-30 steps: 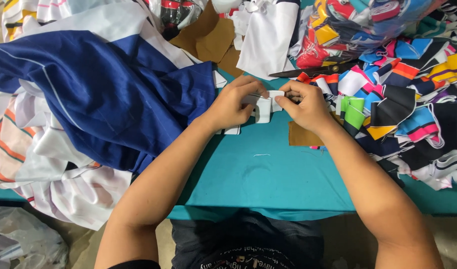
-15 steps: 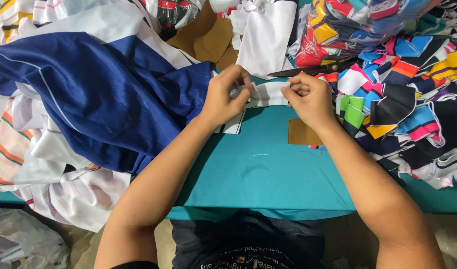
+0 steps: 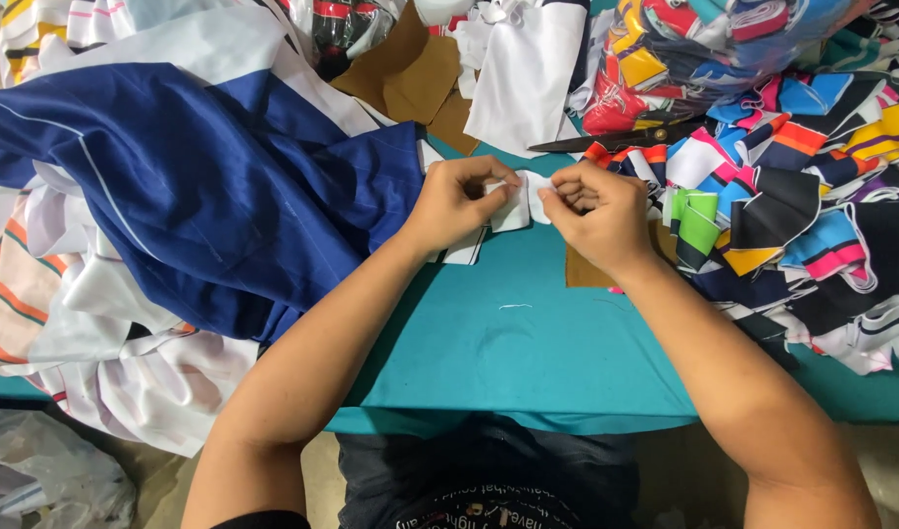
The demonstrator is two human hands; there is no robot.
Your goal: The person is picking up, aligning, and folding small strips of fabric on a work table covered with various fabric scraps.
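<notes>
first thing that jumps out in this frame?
Both hands meet mid-table: left hand and right hand pinch a small white fabric piece between them. A big navy blue garment sprawls to the left, and a heap of multicoloured fabric pieces crowds the right.

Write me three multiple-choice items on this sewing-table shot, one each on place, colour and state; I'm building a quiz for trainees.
1. Where does the large navy garment lie?
A. to the person's left
B. to the right
C. under the table

2. What colour is the table cover?
A. red
B. teal
C. black

3. How is the small white fabric piece held?
A. lying untouched
B. in one hand
C. pinched between both hands

Answers:
1 A: it spreads out beside the left hand.
2 B: the bare surface is teal.
3 C: the left hand and right hand both grip it.
</notes>
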